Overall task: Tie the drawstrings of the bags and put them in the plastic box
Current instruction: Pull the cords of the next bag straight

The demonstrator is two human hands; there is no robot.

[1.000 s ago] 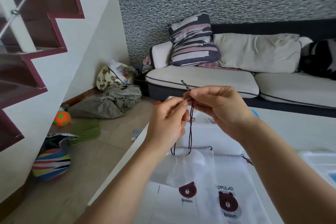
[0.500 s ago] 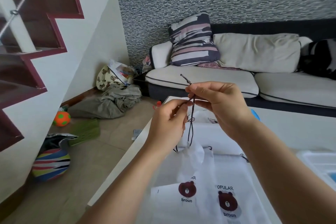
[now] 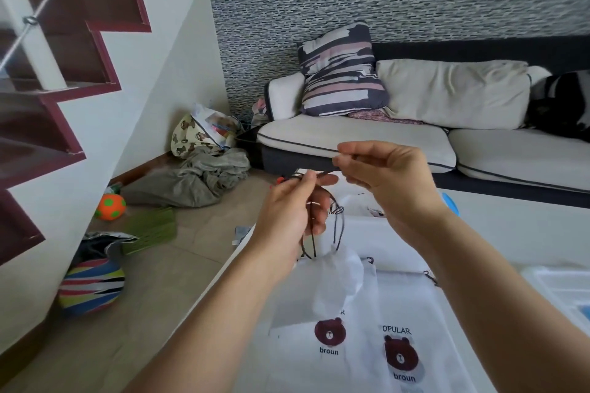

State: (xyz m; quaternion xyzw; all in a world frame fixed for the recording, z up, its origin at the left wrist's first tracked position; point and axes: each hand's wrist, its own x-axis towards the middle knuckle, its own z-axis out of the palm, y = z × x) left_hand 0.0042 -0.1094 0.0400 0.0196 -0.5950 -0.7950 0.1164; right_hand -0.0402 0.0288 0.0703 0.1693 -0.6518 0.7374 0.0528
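Observation:
A white drawstring bag [image 3: 332,293] with a brown bear print hangs lifted by its dark drawstring [image 3: 338,226] above the white table [image 3: 517,233]. My left hand [image 3: 290,217] pinches the drawstring between thumb and forefinger, with the cord running down through its fingers. My right hand [image 3: 389,182] pinches the cord's other end just to the right, a little higher. A second bear-print bag [image 3: 412,338] lies flat on the table below. The plastic box [image 3: 562,287] shows at the right edge, partly cut off.
More white bags lie stacked on the table behind my hands. A blue object [image 3: 450,202] peeks out past my right wrist. Beyond the table stands a sofa [image 3: 367,140] with cushions. On the floor at left lie clothes, a striped ball [image 3: 91,284] and an orange ball [image 3: 110,207].
My hands have drawn apart: the right has moved right and up, the left slightly down, pulling the cord sideways between them. The bag's top has bunched up.

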